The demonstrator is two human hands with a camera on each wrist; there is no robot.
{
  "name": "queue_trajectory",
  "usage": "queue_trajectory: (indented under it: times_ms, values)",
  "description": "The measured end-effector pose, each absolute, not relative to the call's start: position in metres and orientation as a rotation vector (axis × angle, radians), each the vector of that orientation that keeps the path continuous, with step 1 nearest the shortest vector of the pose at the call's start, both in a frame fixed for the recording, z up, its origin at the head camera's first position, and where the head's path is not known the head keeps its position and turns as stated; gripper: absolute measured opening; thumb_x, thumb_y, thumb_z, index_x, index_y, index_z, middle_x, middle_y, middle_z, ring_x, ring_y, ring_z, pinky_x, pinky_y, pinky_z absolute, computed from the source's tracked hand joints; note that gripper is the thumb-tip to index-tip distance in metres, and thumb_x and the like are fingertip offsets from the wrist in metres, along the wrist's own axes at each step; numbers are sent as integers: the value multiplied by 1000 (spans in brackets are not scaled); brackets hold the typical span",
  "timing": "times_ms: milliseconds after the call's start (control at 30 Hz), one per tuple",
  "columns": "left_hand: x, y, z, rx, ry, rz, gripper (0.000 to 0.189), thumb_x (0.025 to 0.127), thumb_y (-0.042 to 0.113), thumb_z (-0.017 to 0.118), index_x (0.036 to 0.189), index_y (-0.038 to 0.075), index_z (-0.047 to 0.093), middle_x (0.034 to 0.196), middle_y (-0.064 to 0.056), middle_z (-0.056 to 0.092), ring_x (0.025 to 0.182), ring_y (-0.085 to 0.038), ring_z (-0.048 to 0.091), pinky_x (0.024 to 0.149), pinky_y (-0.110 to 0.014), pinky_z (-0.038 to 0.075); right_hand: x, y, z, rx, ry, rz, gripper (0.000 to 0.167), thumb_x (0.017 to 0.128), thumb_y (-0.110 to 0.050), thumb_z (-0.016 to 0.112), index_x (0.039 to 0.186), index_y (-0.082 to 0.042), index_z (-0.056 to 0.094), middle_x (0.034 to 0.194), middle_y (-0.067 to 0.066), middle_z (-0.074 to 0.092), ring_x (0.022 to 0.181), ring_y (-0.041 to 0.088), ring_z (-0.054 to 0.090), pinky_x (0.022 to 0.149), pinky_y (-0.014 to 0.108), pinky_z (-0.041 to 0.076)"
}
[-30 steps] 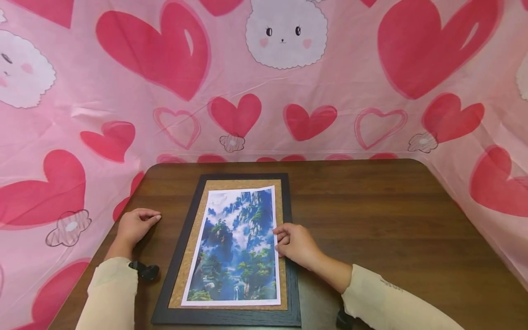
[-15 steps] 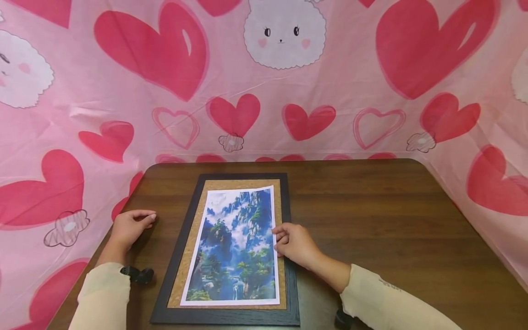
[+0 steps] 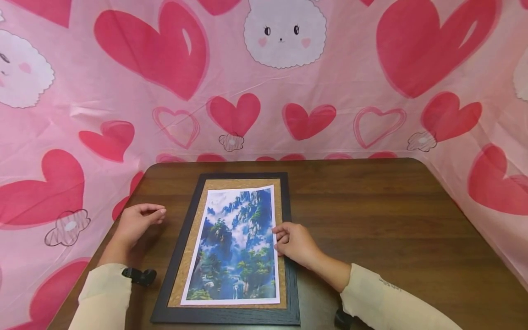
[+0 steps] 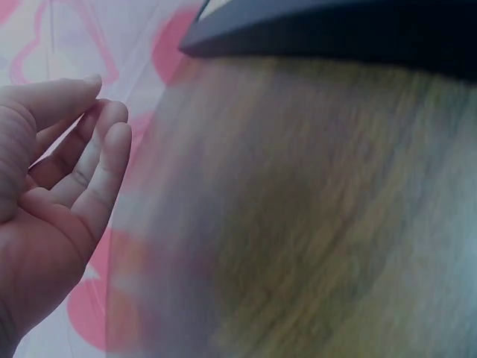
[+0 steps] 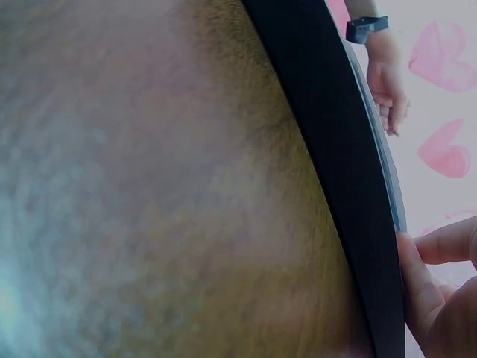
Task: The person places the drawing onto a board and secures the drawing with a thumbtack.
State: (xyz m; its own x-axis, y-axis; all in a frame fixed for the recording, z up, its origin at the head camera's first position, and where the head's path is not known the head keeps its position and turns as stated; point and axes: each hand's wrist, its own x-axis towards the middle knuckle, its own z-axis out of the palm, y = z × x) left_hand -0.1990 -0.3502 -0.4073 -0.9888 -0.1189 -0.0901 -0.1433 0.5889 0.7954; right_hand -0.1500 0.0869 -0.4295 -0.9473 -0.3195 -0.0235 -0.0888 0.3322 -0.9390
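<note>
A printed landscape picture (image 3: 235, 247) with blue mountains, mist and green trees lies on a cork board (image 3: 187, 275). A black frame (image 3: 294, 293) borders the cork. At the picture's right edge, the right hand (image 3: 294, 243) rests with its fingertips right at the paper's margin, its wrist crossing the frame. The left hand (image 3: 138, 224) hovers left of the frame, fingers loosely bent and thumb near the fingertips. In the left wrist view, nothing shows between the left thumb (image 4: 71, 97) and the fingers.
The board lies on a dark brown wooden table (image 3: 371, 220), left of its middle. Pink cloth (image 3: 346, 87) printed with red hearts hangs behind it and at both sides. A black wrist camera (image 3: 140, 276) sits at the left cuff.
The left hand shifted slightly left, then moved back right and a little up towards the frame. The right hand and the picture stayed in place.
</note>
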Motion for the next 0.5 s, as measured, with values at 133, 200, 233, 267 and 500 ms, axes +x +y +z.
queue_trajectory:
  times_ms: [133, 200, 233, 267, 500]
  values:
    - [-200, -341, -404, -199, 2754, 1497, 49, 89, 38, 71, 116, -2, 64, 92, -2, 73, 82, -14, 71, 73, -16, 53, -150, 86, -429, -368, 2392, -1660, 27, 81, 12, 68, 107, 8, 64, 83, 10, 65, 66, 17, 65, 57, 27, 57]
    - [-199, -335, -402, -184, 2731, 1572, 48, 88, 37, 73, 113, -2, 63, 89, 2, 72, 81, -15, 71, 74, -18, 54, -150, 86, -429, -365, 2389, -1660, 27, 81, 12, 68, 107, 8, 64, 83, 10, 65, 66, 17, 65, 57, 27, 57]
    - [-199, -332, -401, -189, 2719, 1604, 46, 87, 37, 74, 111, -1, 64, 87, 4, 71, 81, -15, 71, 73, -18, 54, -150, 86, -430, -364, 2390, -1658, 27, 81, 12, 68, 107, 8, 64, 83, 10, 65, 66, 17, 65, 58, 27, 57]
    - [-198, -329, -400, -184, 2708, 1639, 45, 86, 37, 75, 109, -1, 64, 86, 5, 71, 80, -14, 71, 74, -19, 54, -150, 86, -430, -364, 2390, -1657, 27, 81, 12, 68, 107, 8, 64, 83, 10, 65, 66, 17, 65, 58, 27, 57]
    - [-200, -305, -394, -143, 2623, 1837, 29, 86, 26, 77, 98, 2, 67, 81, 6, 70, 79, -19, 72, 75, -29, 57, -151, 86, -430, -358, 2400, -1656, 27, 80, 12, 67, 107, 8, 64, 84, 10, 66, 67, 16, 65, 58, 27, 57]
